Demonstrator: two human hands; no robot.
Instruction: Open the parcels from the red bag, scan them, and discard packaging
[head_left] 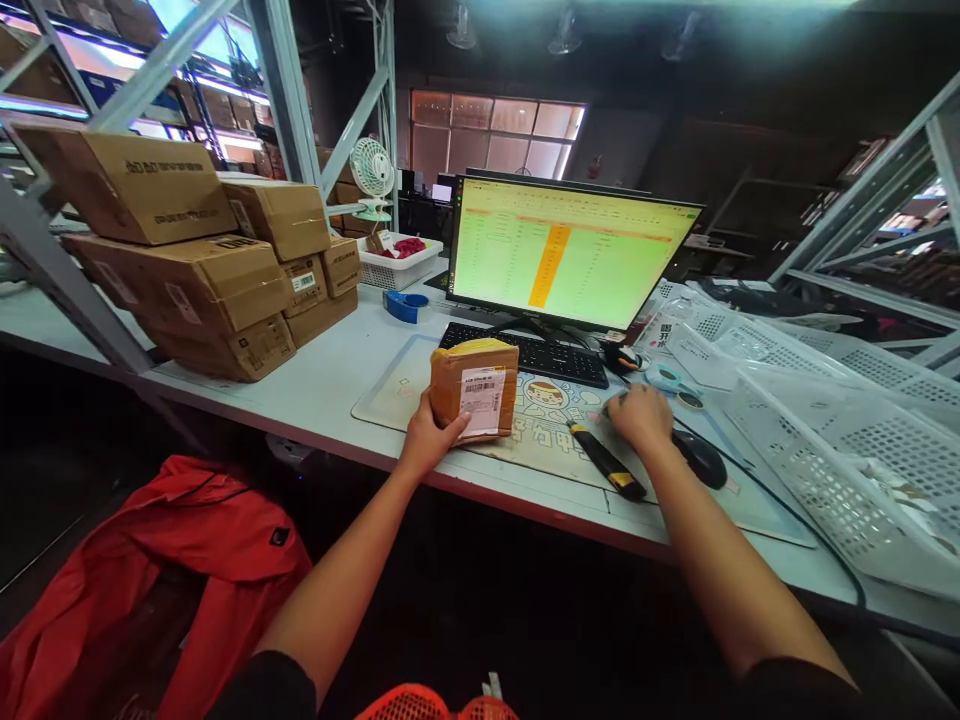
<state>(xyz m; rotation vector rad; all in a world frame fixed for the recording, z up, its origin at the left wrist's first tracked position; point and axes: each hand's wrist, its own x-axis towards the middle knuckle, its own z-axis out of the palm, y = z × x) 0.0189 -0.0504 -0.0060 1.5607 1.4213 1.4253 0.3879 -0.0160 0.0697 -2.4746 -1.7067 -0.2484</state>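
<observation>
Across the worktop point(322, 380): stacked boxes point(187, 280) far left, monitor point(570, 250) behind. Near the front edge, upright on the mat point(390, 390): parcel point(474, 400), gripped at its lower left by left hand point(427, 440). Right hand point(641, 415) palm down, fingers curled, between knife point(607, 462) and mouse point(699, 457); holding anything or not, cannot tell. Risks, likely: knife nudged off the edge by the wrist; parcel toppling under a one-handed hold.

Bare table point(330, 370) btwn boxes point(225, 290) & mat point(390, 395), parcel point(474, 388) & knife point(607, 462) on mat, monitor point(570, 250) blocks rear, baskets point(825, 440) crowd right side
</observation>
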